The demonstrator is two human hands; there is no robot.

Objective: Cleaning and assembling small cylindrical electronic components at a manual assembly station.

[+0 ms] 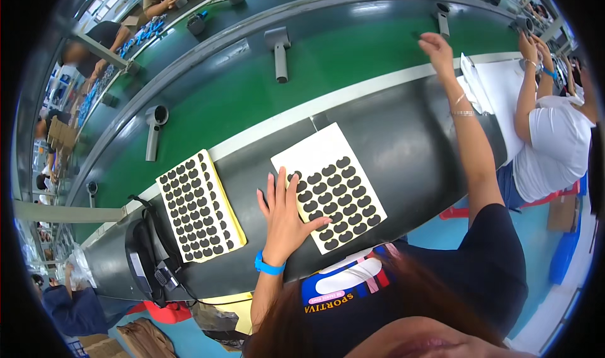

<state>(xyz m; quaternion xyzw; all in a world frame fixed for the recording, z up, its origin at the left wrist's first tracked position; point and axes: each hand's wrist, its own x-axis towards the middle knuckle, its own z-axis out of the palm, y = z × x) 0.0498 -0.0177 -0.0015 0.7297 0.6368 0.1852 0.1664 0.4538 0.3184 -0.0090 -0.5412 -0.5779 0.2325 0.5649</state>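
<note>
We keep the left hand [285,216] flat, fingers spread, pinning the pad sheet [331,185] at 6 o'clock on the bench, while the right hand [436,48] at 1 o'clock reaches over the belt [252,87], its grip unclear.

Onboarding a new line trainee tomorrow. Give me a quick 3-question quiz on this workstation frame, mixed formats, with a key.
1. True or false: the left hand lies flat on the white backing sheet of black foam pads.
2. Multiple choice: where is the right hand?
A. On the yellow-backed sheet of black pads
B. Stretched out over the green conveyor belt
C. Holding the black handheld device at the table's left end
3. Fill in: the left wrist wears a ____ coloured band.

Key: 1 true; 2 B; 3 blue. Whether the right hand pinches anything is too small to tell.
</note>
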